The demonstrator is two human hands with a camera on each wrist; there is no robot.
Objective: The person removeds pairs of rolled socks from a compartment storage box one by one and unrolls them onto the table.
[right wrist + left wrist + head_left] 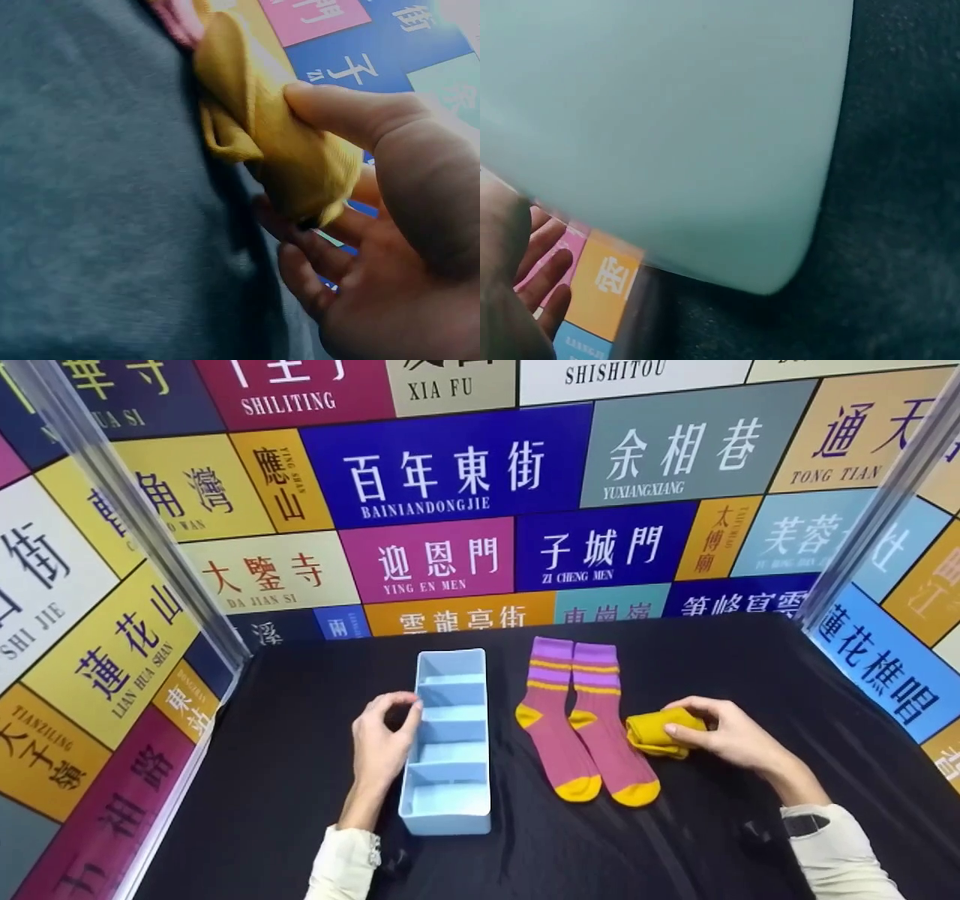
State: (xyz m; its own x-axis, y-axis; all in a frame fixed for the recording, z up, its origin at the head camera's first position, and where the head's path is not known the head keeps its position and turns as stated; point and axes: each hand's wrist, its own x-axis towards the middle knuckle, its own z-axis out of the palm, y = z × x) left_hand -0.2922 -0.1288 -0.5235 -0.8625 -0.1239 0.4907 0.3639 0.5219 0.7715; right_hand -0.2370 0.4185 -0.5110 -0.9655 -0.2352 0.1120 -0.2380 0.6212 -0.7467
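Left hand: the left hand [384, 742] rests against the left wall of a pale blue divided tray [448, 810], about halfway along it, fingers [405, 711] curled over the rim and gripping it.
Tray: long and narrow, split into five compartments in a row, standing flat on the desk [262, 780] left of centre; in the left wrist view its pale underside or wall [675, 127] fills most of the picture, blurred.
Right hand: the right hand [724, 731] pinches a rolled mustard-yellow sock [656, 733], thumb on top and fingers [315, 262] beneath.
Yellow sock: a tight bundle [281, 146] on the desk, just right of the striped pair and touching its edge.
Striped pair: two pink socks [581, 720] with purple cuffs, yellow stripes, heels and toes, lying flat side by side, toes toward the person, between tray and right hand.
Desk: covered in black cloth.
Surroundings: walls of colourful sign panels [450, 472] with Chinese characters on three sides.
Sleeves: cream cuffs at both wrists.
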